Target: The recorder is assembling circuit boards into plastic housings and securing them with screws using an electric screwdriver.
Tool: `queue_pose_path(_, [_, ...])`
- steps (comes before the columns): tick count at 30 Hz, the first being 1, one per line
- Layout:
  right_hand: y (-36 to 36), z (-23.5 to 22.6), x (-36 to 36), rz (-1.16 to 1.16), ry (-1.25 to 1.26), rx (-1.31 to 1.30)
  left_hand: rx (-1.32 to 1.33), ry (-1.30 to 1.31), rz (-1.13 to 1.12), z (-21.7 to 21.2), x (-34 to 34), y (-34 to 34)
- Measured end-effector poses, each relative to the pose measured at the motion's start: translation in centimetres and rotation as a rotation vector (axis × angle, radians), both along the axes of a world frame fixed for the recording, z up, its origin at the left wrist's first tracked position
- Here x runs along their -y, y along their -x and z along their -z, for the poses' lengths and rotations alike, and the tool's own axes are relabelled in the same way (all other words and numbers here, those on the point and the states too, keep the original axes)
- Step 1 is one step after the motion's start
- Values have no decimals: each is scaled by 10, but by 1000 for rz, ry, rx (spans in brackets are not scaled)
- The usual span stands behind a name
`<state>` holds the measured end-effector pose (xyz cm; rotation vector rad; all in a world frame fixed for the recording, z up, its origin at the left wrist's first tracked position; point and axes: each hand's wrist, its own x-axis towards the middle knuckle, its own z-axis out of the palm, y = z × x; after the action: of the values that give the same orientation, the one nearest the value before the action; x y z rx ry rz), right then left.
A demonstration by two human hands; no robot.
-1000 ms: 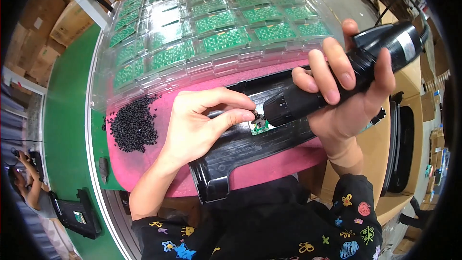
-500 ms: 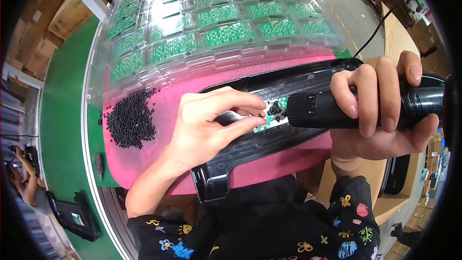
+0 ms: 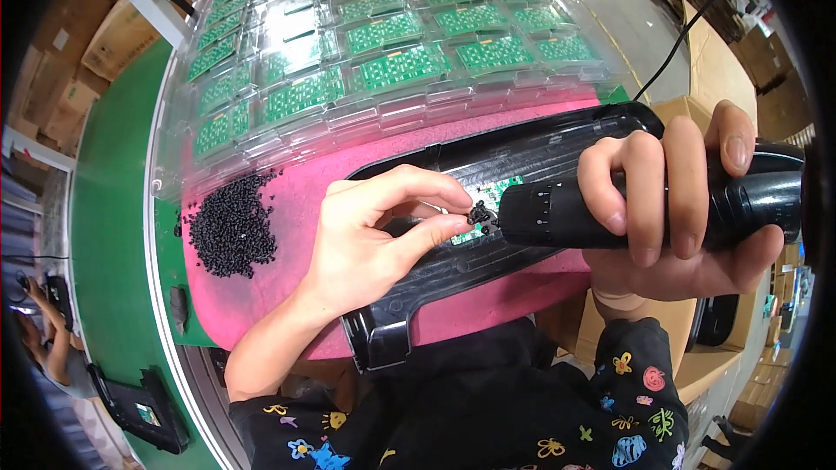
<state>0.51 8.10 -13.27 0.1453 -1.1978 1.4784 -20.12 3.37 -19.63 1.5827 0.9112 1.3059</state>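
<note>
My right hand point(image 3: 675, 209) grips a black electric screwdriver point(image 3: 610, 209) held level, its tip pointing left. My left hand point(image 3: 374, 235) pinches a few small black screws point(image 3: 479, 211) right at that tip, between thumb and forefinger. Beneath both lies a long black plastic housing point(image 3: 453, 270) with a small green circuit board point(image 3: 496, 191) seated in it. The housing rests on a pink foam mat point(image 3: 287, 209).
A heap of small black screws point(image 3: 228, 226) lies on the mat's left part. Behind it stand clear plastic trays point(image 3: 366, 43) holding several green circuit boards. A green conveyor belt point(image 3: 109, 209) runs on the left, where another person sits. Cardboard boxes stand around.
The screwdriver has swung from a tilted pose to level and moved right and down. My left hand's fingers have closed onto the screws at its tip.
</note>
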Motion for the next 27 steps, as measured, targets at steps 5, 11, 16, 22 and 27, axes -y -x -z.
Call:
queue_pose_path(5, [0,0,-1,-27,-7,40,-87,-93,-24,-9,-1,-3])
queue_pose_path(11, [-4,12,-15,-135,-171,137,-307,-321,0,-10,-8,0])
queue_pose_path(16, [-7,13,0,-71,38,329,-602,-479,-39,-14,-5,0])
queue_pose_path(22, [-28,14,-20,32,-61,246,-547,-560,-269,-9,-14,-7])
queue_pose_path(27, [-28,24,-39,202,5,476,-561,-315,-21,4,-10,-6])
